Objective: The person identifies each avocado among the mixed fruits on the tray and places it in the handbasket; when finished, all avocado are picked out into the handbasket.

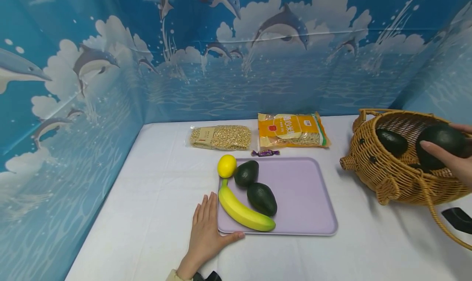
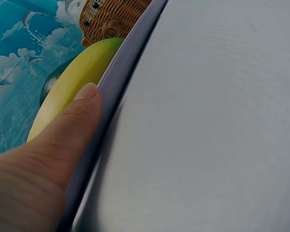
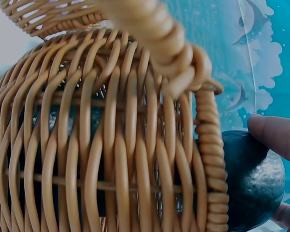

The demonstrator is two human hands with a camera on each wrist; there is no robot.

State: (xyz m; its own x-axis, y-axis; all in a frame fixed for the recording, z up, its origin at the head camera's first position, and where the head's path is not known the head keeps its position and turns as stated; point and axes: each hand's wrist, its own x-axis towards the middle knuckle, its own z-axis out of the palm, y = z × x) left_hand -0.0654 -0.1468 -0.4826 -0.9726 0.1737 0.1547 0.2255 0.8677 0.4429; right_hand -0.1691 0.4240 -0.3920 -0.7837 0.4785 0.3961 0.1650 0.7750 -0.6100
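Note:
At the mouth of a pig-shaped wicker basket, my right hand grips a dark green avocado between thumb and fingers. Another avocado lies inside the basket, and part of a further dark one shows below. In the right wrist view the held avocado sits just past the woven rim. My left hand lies with straight fingers against the left front corner of a lilac tray. On the tray are a banana, two avocados and a yellow lemon at the back left corner.
Behind the tray lie a clear bag of pale grains, an orange-and-yellow packet and a purple wrapped candy. The basket's rope handle hangs toward the front right, near a black object. A dolphin-print curtain surrounds the white table.

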